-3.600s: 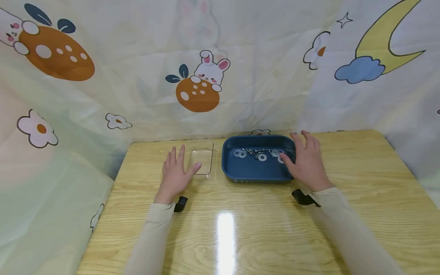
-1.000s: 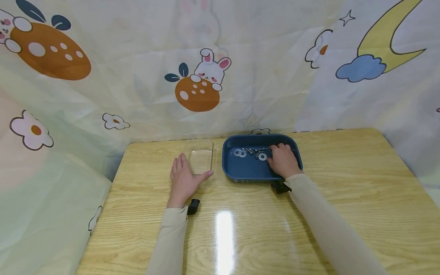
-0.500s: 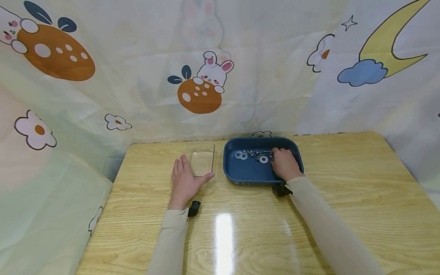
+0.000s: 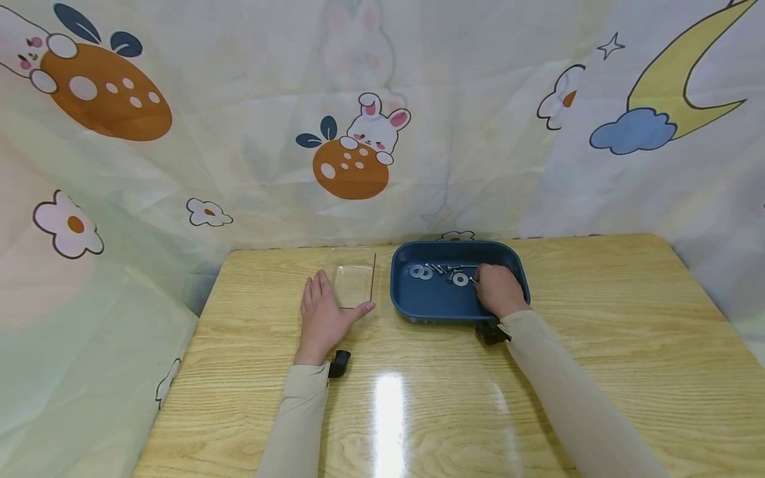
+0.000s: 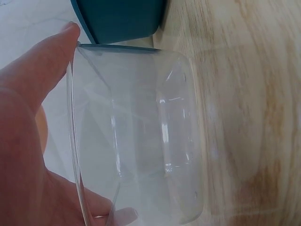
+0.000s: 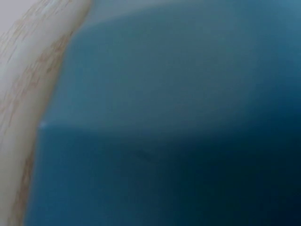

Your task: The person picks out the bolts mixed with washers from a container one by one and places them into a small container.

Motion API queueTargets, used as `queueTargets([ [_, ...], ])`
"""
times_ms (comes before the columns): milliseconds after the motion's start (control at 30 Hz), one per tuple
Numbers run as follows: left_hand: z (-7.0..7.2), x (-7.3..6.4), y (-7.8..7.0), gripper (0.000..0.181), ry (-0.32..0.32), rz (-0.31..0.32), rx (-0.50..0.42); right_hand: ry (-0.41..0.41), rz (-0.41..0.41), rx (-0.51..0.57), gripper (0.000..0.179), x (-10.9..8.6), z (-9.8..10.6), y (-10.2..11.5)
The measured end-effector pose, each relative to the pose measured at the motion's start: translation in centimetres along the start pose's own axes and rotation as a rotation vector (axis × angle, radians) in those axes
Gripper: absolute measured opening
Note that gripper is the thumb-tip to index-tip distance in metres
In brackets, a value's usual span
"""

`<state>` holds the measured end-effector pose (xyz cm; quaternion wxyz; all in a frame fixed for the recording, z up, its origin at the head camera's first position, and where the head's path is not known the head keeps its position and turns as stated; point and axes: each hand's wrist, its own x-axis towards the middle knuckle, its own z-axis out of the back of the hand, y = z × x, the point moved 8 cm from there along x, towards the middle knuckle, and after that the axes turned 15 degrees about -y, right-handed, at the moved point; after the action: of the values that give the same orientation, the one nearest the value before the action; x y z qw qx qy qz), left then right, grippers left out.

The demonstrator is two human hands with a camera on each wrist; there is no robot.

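A clear plastic box (image 4: pixel 354 285) stands on the table at the left, with my left hand (image 4: pixel 321 320) around its near side. In the left wrist view the thumb (image 5: pixel 54 56) meets one corner of the rim, and the fingers lie along the opposite wall. My right hand (image 4: pixel 501 292) reaches down into the right end of a dark blue tray (image 4: pixel 436 304), its fingers bent and their tips mostly hidden. Flat metal washers (image 4: pixel 460 279) and small screws (image 4: pixel 439 269) lie left of that hand. Whether it pinches any of them I cannot tell.
Both containers stand side by side near the back edge of the wooden table (image 4: pixel 442 385), a narrow gap between them. Behind rises a printed cloth (image 4: pixel 478 166). The blurred tray wall (image 6: pixel 150 70) fills most of the right wrist view.
Since the earliest frame, my left hand has moved right against the clear box, and my right hand has moved left into the tray, covering the right-hand washers. Over the last second both hands barely shift.
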<state>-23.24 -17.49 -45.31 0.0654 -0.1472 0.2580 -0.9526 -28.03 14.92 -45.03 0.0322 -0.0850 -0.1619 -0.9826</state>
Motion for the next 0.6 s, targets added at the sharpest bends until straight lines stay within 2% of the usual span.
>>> queueTargets([
  [200, -0.05, 0.0, 0.03, 0.127, 0.007, 0.009, -0.005, 0.018, -0.003, -0.018, 0.012, -0.09, 0.1, -0.02],
  [600, -0.04, -0.06, 0.03, 0.126, -0.006, -0.006, -0.003, -0.04, 0.042, -0.051, 0.016, -0.48, -0.04, 0.29],
])
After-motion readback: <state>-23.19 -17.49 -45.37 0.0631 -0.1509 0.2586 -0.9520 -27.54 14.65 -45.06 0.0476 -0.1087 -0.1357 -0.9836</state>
